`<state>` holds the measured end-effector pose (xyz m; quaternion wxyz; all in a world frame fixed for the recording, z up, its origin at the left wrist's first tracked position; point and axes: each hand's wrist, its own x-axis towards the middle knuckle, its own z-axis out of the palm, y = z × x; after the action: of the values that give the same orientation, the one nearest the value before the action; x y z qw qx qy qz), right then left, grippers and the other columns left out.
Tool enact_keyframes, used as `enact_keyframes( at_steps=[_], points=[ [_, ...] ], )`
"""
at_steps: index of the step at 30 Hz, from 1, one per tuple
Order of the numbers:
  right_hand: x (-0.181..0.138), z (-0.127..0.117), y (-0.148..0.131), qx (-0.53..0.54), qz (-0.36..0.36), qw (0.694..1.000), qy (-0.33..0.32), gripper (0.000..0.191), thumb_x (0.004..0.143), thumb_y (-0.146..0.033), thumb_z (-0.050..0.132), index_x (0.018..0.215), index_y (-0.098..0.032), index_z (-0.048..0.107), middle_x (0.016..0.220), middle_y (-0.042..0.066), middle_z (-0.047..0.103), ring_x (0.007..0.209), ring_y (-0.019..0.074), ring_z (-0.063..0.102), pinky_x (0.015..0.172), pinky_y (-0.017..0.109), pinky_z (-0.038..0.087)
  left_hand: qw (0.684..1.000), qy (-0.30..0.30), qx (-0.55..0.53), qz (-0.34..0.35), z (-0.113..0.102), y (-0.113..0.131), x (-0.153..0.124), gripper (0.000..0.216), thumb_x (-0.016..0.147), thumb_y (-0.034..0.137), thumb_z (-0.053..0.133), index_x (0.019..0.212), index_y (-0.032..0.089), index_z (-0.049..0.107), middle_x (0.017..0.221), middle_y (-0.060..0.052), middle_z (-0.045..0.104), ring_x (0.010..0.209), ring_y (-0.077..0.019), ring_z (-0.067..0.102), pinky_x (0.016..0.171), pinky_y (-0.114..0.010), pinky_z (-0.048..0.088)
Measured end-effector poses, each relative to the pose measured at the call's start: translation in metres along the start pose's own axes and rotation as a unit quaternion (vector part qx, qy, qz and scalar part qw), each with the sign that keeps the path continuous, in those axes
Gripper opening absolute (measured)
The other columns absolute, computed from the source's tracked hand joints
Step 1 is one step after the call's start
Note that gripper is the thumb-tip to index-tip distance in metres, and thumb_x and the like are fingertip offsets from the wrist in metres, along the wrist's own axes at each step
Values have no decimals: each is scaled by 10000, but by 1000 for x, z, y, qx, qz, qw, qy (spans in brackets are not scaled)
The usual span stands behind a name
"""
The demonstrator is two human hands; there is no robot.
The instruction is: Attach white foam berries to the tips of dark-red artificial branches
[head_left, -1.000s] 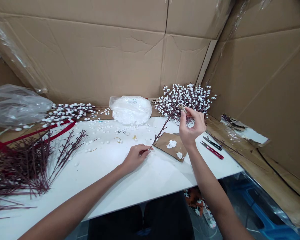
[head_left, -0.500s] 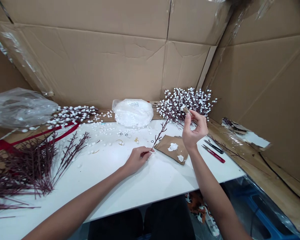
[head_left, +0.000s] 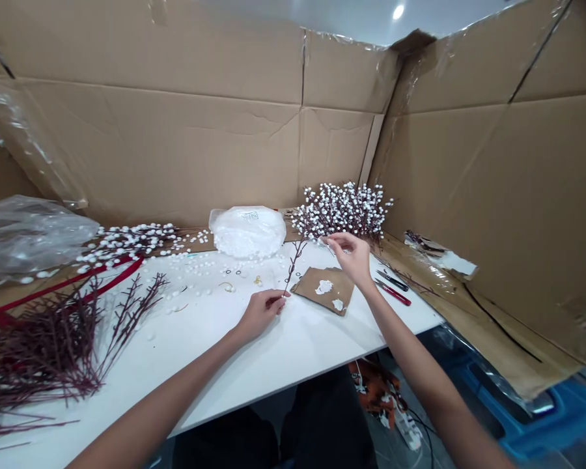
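Observation:
My left hand (head_left: 260, 316) is closed around the lower end of a dark brown artificial twig (head_left: 293, 264), which stands up tilted over the table. My right hand (head_left: 352, 257) pinches a small cardboard strip (head_left: 326, 241), its tip close to the upper part of the twig; whether they touch I cannot tell. Below the right hand lies a flat piece of cardboard (head_left: 329, 300) with two dabs of a white paste (head_left: 324, 286) on it.
Bare twigs (head_left: 49, 339) are heaped at the left, by a red ribbon (head_left: 110, 281). White-berried stems (head_left: 344, 208) lie at the back. A plastic bag of white balls (head_left: 248, 231) sits mid-back. Red snips (head_left: 394, 293) and black snips (head_left: 393, 280) lie right of the cardboard.
My right hand has come down and left, bringing the cardboard strip near the twig. My left hand still holds the twig. The camera view has tilted up and turned right.

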<state>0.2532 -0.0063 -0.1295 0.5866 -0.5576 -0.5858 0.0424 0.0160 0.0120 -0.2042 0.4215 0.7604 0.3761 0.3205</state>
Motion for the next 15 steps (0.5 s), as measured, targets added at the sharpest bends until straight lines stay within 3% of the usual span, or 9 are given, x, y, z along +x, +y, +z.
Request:
enact_keyframes(
  at_steps=[3, 6, 10, 15],
  points=[
    [0, -16, 0, -47, 8, 983, -180, 131, 714, -230, 615, 746, -143, 707, 648, 36, 694, 571, 126, 602, 562, 219, 453, 1000, 2, -1, 3, 0, -1, 1, 299, 782, 329, 493, 918, 128, 667, 626, -2, 551, 582, -123, 498, 586, -241, 425],
    [-2, -29, 1, -100, 19, 950, -294, 101, 656, -148, 623, 685, -142, 720, 587, 19, 679, 539, 113, 575, 544, 208, 415, 1000, 3, 1, 4, -1, 1, 2, 304, 776, 335, 497, 915, 129, 671, 603, 3, 546, 570, -122, 501, 580, -239, 429],
    [-11, -37, 5, -153, 38, 909, -386, 134, 624, -110, 604, 680, -133, 725, 562, 15, 673, 505, 109, 556, 494, 198, 376, 1000, 7, 4, 10, -1, 3, 1, 297, 769, 335, 507, 901, 128, 674, 593, 1, 556, 567, -126, 518, 580, -240, 428],
    [-21, -39, 1, -196, 53, 884, -422, 155, 645, -128, 588, 720, -129, 723, 624, 36, 704, 546, 121, 592, 494, 186, 380, 1000, 9, 11, 20, 1, -2, 2, 298, 774, 333, 507, 912, 131, 677, 608, -6, 575, 572, -126, 518, 580, -241, 415]
  ],
)
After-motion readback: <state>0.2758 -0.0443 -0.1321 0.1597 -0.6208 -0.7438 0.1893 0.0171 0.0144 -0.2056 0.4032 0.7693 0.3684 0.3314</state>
